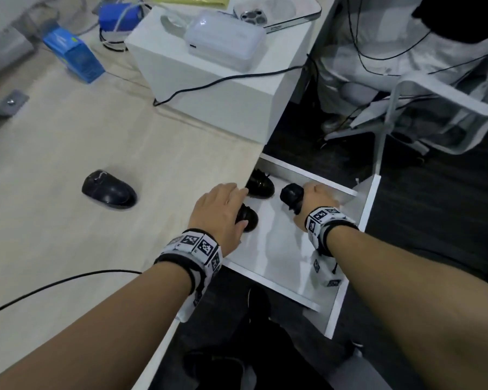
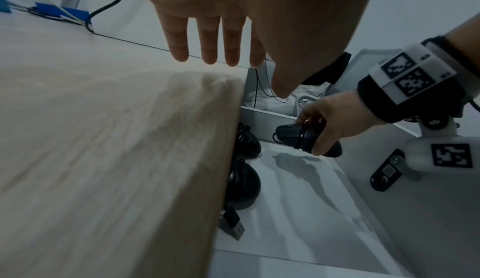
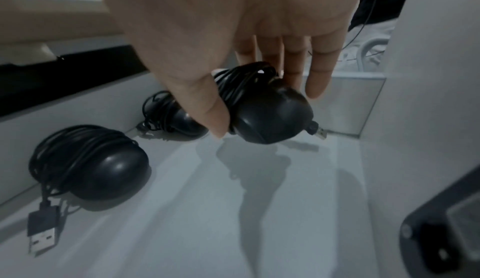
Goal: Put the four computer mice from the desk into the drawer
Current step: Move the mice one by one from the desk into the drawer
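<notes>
On the pale desk [image 1: 68, 142] the last mouse [image 1: 109, 189] lies at nine o'clock, long axis crosswise, nearest our slack, empty left hand [image 1: 219, 209]; our right hand [image 1: 317, 202] pinches a wrapped mouse [image 3: 270, 114] over the drawer [image 1: 347, 291].

Drawer [image 1: 347, 280]: pulled out at right of desk [image 1: 68, 249], below desk edge.
In drawer, far left corner: mouse [image 1: 261, 184], partly under desk edge.
In drawer, left side, nearer: second mouse [image 1: 248, 218], just before the first, plug [image 3: 43, 234] lying nearest.
Above drawer floor, toward far wall: third mouse [image 1: 292, 196], pinched in right hand [image 1: 319, 204], right of the two lying mice.
On desk, well left of drawer: fourth mouse [image 1: 109, 190].
Left hand [image 1: 219, 215]: over desk's right edge, above second mouse.
Behind, on desk: box [image 1: 209, 80], case [image 1: 226, 40] on top, phone [image 1: 279, 11] behind case.
</notes>
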